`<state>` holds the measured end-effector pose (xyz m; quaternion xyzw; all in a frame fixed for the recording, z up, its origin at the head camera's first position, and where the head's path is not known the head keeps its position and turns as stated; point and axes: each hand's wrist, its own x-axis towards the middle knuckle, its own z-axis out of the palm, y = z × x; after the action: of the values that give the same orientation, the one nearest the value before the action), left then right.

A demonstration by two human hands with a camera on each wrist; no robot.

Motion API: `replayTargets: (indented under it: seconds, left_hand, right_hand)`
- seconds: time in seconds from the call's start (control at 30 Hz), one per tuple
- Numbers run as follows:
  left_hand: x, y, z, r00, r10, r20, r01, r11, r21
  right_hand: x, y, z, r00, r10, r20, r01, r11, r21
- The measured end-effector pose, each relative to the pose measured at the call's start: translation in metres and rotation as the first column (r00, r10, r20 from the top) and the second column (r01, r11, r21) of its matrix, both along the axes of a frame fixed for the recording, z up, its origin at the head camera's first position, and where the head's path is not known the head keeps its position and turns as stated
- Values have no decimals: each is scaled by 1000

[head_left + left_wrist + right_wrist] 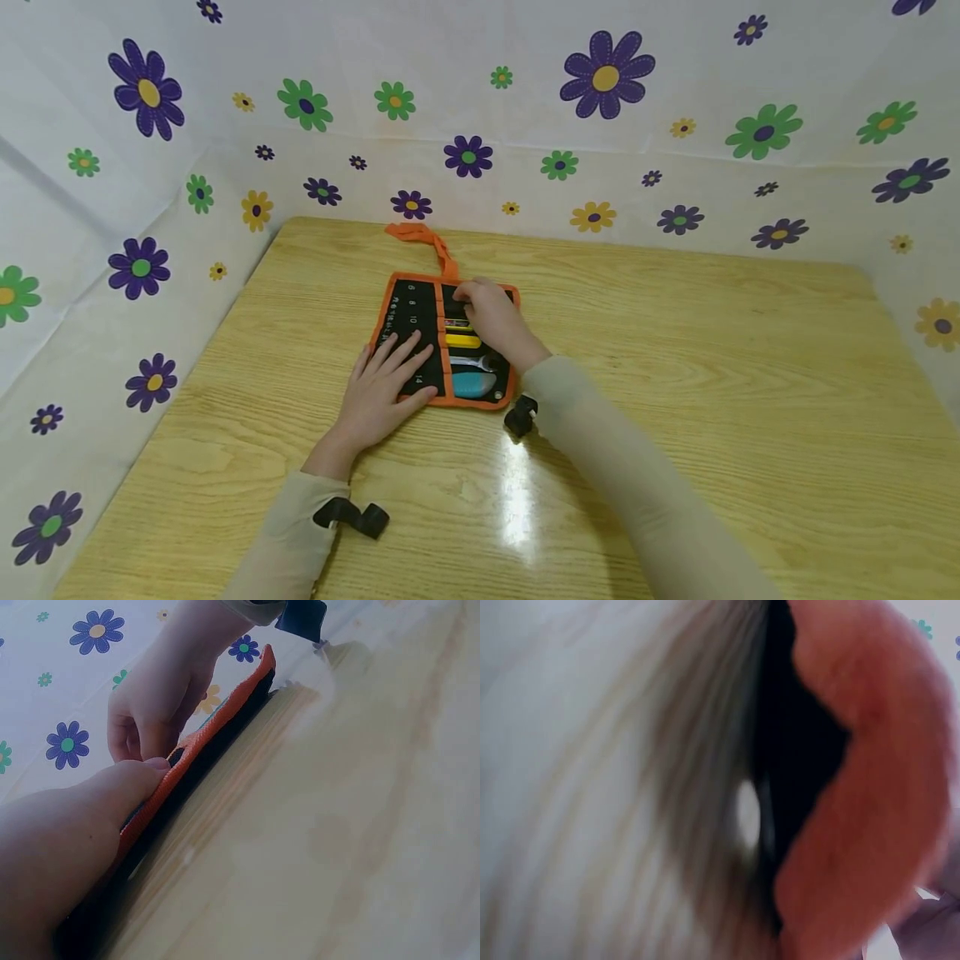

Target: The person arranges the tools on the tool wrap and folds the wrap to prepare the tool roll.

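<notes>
An unfolded black tool pouch [425, 292] with orange trim and white numbers lies on the table. My left hand [375, 400] rests on its left panel with fingers spread. Over the upper pockets of the right panel is my right hand [498, 321], fingers bent down to the fabric; I cannot tell whether they pinch anything. Below that hand, the pockets hold a yellow tool [462, 341], a metal wrench [483, 363] and a blue-handled tool [474, 384]. In the right wrist view, the pouch's orange edge [877, 787] looms close and blurred.
An orange tie strap [427, 236] stretches from the pouch's top toward the back of the table. Wood-grain tabletop [712, 375] surrounds the pouch. Flower-patterned cloth [525, 117] hangs behind and at the sides. Each sleeve carries a black wrist mount [352, 517].
</notes>
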<state>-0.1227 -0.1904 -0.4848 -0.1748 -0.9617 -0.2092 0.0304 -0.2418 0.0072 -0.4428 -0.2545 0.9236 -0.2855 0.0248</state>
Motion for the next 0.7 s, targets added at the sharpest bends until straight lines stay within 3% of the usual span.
replayTargets:
  seconds: [0.3, 0.47, 0.7]
  left_hand:
    - [0, 2, -3, 1000, -3, 8, 3, 1000, 9]
    - [-1, 1, -2, 1000, -6, -12, 6, 1000, 15]
    - [0, 0, 1, 1000, -9, -15, 9, 1000, -4]
  right_hand:
    - [2, -1, 0, 1000, -12, -14, 12, 1000, 14]
    - [10, 7, 3, 999, 29, -15, -29, 998, 49]
    - [33, 20, 7, 983, 117, -140, -106, 991, 85]
